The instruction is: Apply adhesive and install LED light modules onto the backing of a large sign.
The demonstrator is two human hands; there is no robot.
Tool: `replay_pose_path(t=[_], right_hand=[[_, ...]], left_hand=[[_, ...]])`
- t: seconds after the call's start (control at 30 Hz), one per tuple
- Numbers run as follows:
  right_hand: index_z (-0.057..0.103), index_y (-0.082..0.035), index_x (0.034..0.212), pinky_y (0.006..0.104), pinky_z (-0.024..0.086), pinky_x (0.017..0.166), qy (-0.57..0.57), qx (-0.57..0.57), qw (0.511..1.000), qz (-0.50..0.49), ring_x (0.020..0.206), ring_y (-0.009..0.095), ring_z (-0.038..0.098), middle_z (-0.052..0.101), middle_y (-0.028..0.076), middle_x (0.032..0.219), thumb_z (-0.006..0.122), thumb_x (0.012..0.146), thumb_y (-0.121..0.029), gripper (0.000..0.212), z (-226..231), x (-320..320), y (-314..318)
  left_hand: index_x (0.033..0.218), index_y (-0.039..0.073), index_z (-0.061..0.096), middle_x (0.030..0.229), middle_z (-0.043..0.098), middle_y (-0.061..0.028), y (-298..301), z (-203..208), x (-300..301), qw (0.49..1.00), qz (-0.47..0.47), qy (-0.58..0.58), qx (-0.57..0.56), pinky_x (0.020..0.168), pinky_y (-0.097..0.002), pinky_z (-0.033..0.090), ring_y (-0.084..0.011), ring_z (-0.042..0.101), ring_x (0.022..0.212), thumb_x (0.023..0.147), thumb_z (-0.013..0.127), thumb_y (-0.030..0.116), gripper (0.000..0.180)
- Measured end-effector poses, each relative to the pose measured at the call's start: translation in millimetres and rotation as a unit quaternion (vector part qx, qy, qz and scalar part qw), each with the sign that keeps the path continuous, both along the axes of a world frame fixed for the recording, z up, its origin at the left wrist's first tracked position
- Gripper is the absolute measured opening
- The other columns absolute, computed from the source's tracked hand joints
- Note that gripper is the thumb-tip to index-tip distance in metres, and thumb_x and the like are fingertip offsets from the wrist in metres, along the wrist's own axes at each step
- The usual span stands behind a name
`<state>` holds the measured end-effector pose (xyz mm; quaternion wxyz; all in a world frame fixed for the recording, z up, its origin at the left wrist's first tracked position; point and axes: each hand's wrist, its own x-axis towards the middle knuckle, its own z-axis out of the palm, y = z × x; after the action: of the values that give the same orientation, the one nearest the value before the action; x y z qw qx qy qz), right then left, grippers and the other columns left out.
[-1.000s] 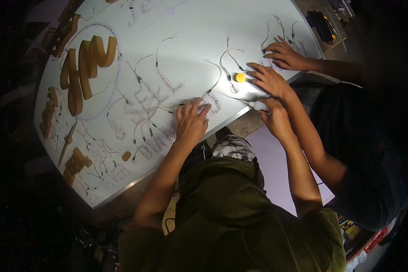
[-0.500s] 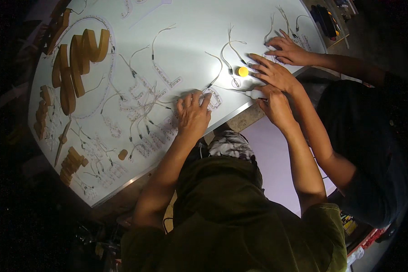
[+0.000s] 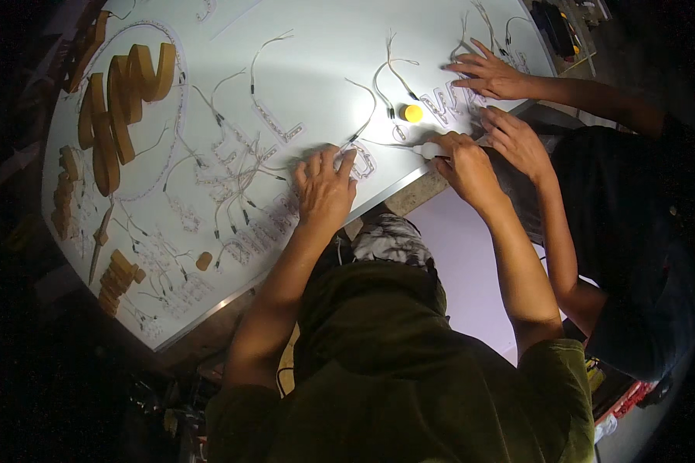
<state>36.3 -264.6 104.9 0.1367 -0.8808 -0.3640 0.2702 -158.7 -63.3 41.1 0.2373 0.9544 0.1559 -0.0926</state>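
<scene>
My left hand (image 3: 324,189) rests on the white table with fingers apart, its thumb and fingertips at the edge of a small clear letter-shaped piece (image 3: 361,160) lined with LEDs. Wires with a dark sleeve run from the top of that piece. My right hand (image 3: 467,171), at the table's front edge, is closed round a small white squeeze bottle (image 3: 428,150). The bottle's thin nozzle points left toward the letter piece, apart from my left fingers. Beyond the bottle lie a small round piece (image 3: 400,133) and a yellow round cap (image 3: 413,113).
A co-worker's far hand (image 3: 493,76) and near hand (image 3: 521,145) are on the right, close to more letter pieces (image 3: 442,106). Wired letters (image 3: 278,123) cover the table's left half. Coiled brown strips (image 3: 120,108) stand at far left.
The co-worker's near hand has drawn back to the right from beside the yellow cap, uncovering letter pieces. My hands keep nearly the same places, and the view has shifted slightly.
</scene>
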Motion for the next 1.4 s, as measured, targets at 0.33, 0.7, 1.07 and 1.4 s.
replay_pose_path(t=[0.33,0.7,1.07,1.4], right_hand=[[0.068,-0.006,0.115,0.0464,0.055,0.089,-0.019,-0.005,0.999,0.032,0.105,0.037,0.067,0.07,0.017,0.107,0.073,0.086,-0.012,0.031,-11.6,-0.9,-2.1],[0.069,-0.007,0.115,0.0451,0.055,0.088,-0.031,-0.026,0.997,0.067,0.102,0.035,0.068,0.07,0.015,0.107,0.076,0.083,-0.01,0.033,-0.3,-4.9,9.2],[0.07,-0.005,0.116,0.0457,0.054,0.088,-0.008,-0.026,0.998,0.058,0.103,0.035,0.068,0.071,0.015,0.109,0.075,0.082,-0.009,0.035,4.4,-7.6,-0.6],[0.071,-0.006,0.115,0.0454,0.053,0.09,-0.018,-0.028,0.997,0.069,0.106,0.035,0.066,0.071,0.014,0.11,0.076,0.081,-0.01,0.034,2.6,-9.4,-9.9]], left_hand=[[0.137,0.012,0.062,0.137,0.053,-0.0124,0.2,-2.2,-0.4,1.0,-0.005,-0.03,0.001,0.104,-0.0522,0.032,-0.0309,0.048,0.127,0.084,0.078,0.022,0.056],[0.138,0.013,0.062,0.137,0.053,-0.0117,1.1,-0.7,-0.4,1.0,-0.005,-0.028,-0.001,0.105,-0.0519,0.032,-0.0301,0.048,0.127,0.084,0.078,0.022,0.057],[0.138,0.014,0.063,0.138,0.053,-0.0112,0.4,-0.9,-0.4,1.0,-0.008,-0.023,0.005,0.105,-0.0529,0.032,-0.0303,0.048,0.128,0.084,0.078,0.023,0.057],[0.139,0.015,0.063,0.138,0.052,-0.0116,1.6,-1.8,-0.6,1.0,-0.009,-0.018,0.009,0.105,-0.0532,0.031,-0.0307,0.047,0.128,0.086,0.077,0.023,0.056]])
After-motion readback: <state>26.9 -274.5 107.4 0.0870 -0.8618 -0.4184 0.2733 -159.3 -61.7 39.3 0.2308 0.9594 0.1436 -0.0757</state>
